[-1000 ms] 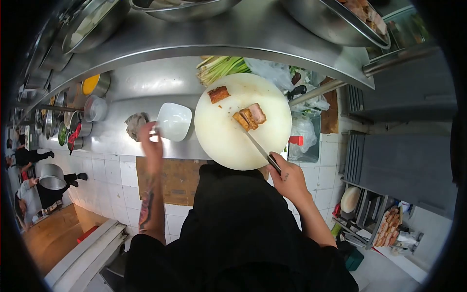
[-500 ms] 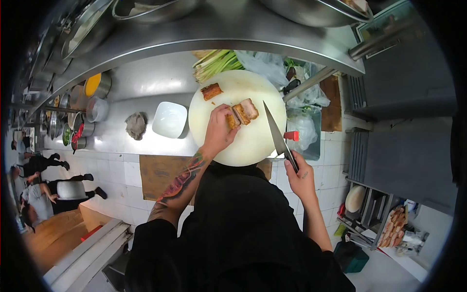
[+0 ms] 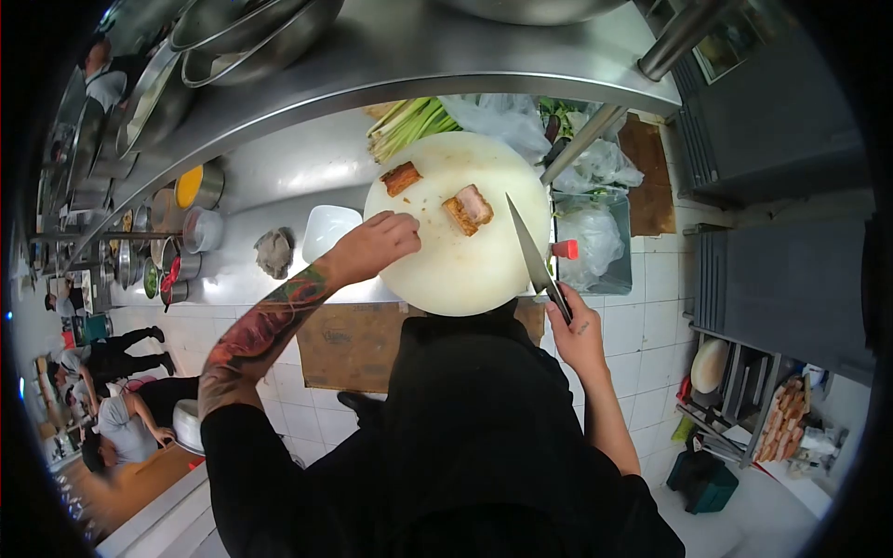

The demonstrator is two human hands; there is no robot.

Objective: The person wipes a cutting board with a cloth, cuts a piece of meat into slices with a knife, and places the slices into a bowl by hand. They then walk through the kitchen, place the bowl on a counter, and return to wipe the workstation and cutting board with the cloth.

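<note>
My left hand (image 3: pixel 377 246), fingers curled together, is over the left edge of the round white cutting board (image 3: pixel 437 279), beside a white square bowl (image 3: pixel 327 228). Anything inside its fingers is hidden. My right hand (image 3: pixel 579 335) grips the black handle of a large knife (image 3: pixel 528 242). The blade points up and to the left over the board's right side. Cut pieces of browned meat (image 3: pixel 468 210) lie near the board's middle, and another browned piece (image 3: pixel 401 179) lies at its upper left.
Green stalks (image 3: pixel 409 126) and plastic bags (image 3: pixel 498 121) are behind the board. A grey cloth (image 3: pixel 274 253) lies left of the bowl. A red-capped object (image 3: pixel 566 249) is right of the knife. A metal shelf (image 3: pixel 400 84) spans the back. Other people (image 3: pixel 130 423) are at far left.
My left hand has left the meat and moved left to the board's edge. The brown piece it was touching no longer shows on the board. The knife hardly moved.
</note>
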